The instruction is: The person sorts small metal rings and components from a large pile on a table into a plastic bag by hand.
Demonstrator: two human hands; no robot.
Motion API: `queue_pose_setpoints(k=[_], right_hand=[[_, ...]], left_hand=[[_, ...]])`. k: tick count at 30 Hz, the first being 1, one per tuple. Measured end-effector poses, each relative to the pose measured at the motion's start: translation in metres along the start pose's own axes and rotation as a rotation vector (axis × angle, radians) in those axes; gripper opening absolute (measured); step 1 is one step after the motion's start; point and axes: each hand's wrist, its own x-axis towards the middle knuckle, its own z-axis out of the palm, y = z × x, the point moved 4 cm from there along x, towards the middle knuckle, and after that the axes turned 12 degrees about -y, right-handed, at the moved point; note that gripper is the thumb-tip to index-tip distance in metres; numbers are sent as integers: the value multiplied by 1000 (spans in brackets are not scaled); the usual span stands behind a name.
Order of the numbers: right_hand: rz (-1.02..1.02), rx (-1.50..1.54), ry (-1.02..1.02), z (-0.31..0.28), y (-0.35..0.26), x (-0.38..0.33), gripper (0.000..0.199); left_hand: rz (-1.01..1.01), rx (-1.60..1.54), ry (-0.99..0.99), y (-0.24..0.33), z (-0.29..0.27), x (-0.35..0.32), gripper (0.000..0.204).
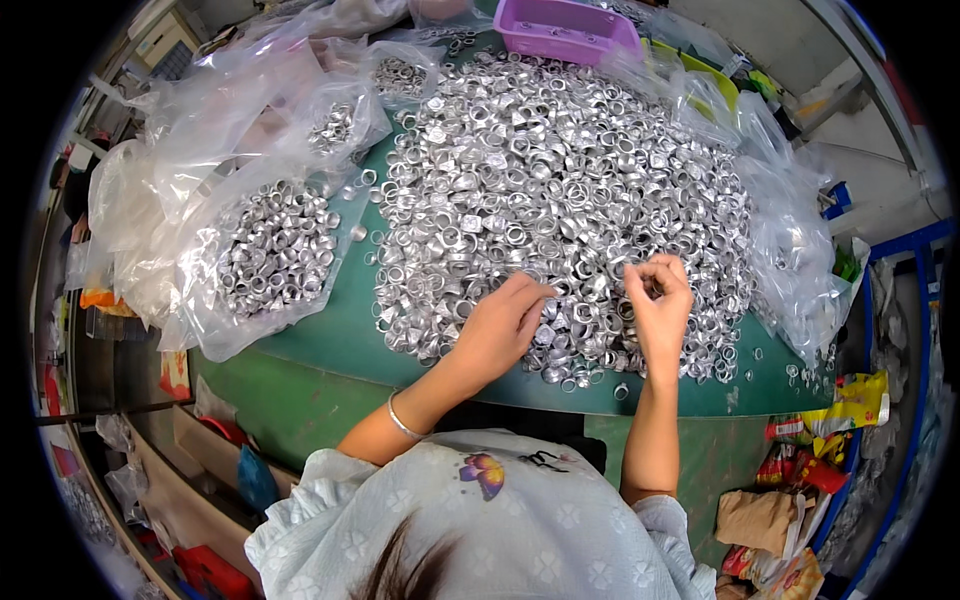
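A broad heap of silver-coloured metal rings (560,170) covers the middle of the green table (330,345). Low on the heap, at its near side, my left hand (507,322) is closed, back turned up, its fingertips drawn together among the rings. Anything between those fingertips is too small to make out. A little to the right, my right hand (660,305) is curled in a pinch just above the heap, thumb against bent fingers. Whatever it may hold is hidden by the fingers.
Left of the heap lies a clear plastic bag (190,260) with a smaller pile of rings (280,250) on it. A purple basket (570,32) stands at the far edge, beside a yellow-green container (700,75). More clear plastic (790,250) lies along the right side, near a blue frame (910,240).
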Motion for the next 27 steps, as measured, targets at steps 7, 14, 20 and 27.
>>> queue_pose_setpoints(k=[7,14,20,27], right_hand=[[176,636,-30,-12,25,-10,7],[-282,-233,-111,-6,-18,-6,9],[-531,-867,-268,6,-42,-8,18],[-531,-933,-301,8,-41,-11,12]], left_hand=[[11,-68,-2,6,9,8,15],[42,-22,39,11,9,10,18],[95,38,35,16,11,14,16],[60,70,1,17,14,11,16]])
